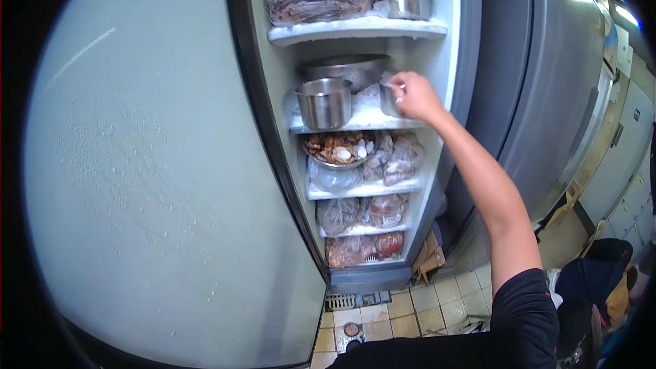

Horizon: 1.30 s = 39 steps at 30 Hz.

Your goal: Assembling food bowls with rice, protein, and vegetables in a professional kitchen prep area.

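Note:
My right hand [414, 98] reaches into an upright freezer, its fingers closed at the rim of a small metal pot [389, 104] on the right of the second shelf [369, 120]. The hand covers much of that pot. To its left on the frosty shelf stands another metal pot [324, 106], upright and apart from my hand. Behind them lies a wide metal colander [348, 68] with holes in its side. My left hand is out of view.
The freezer door [157, 164] stands open on the left. A bagged dark bundle [321, 0] and a metal pot [404, 0] occupy the top shelf. Lower shelves hold a bowl of brown and white pieces [342, 154] and bagged food [404, 158]. Grey cabinets [553, 82] rise at right.

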Tool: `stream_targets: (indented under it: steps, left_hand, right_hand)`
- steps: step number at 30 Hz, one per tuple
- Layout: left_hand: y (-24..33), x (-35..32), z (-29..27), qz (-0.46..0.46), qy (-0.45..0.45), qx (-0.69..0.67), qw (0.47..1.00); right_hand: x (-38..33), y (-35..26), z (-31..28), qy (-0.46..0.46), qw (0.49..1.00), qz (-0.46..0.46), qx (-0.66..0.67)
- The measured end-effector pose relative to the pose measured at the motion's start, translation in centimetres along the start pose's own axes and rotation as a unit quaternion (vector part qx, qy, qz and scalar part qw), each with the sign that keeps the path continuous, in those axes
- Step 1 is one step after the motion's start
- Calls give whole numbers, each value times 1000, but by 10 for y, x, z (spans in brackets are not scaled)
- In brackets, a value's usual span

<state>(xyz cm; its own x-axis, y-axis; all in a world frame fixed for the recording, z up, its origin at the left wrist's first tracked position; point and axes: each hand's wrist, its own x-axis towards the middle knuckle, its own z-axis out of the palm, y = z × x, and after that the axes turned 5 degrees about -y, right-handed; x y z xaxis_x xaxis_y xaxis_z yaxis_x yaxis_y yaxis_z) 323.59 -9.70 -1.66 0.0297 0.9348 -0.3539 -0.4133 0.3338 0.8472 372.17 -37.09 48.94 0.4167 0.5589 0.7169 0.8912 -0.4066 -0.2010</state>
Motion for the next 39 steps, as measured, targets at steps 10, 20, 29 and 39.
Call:
stream_targets:
  steps: [10, 20, 29, 39]
  left_hand:
    - [14, -7, 11, 9, 52, 7, 999]
    - [21, -26, 2, 30, 101, 8, 994]
    - [25, -31, -11, 32, 125, -1, 992]
    - [22, -49, -27, 40, 147, -9, 988]
  right_hand:
    - [123, 29, 26, -211, 973, 33, -84]
    - [176, -75, 137, -560, 823, 42, -85]
    - [182, -46, 165, -470, 875, -42, -112]
    - [180, -51, 119, -373, 923, -26, 93]
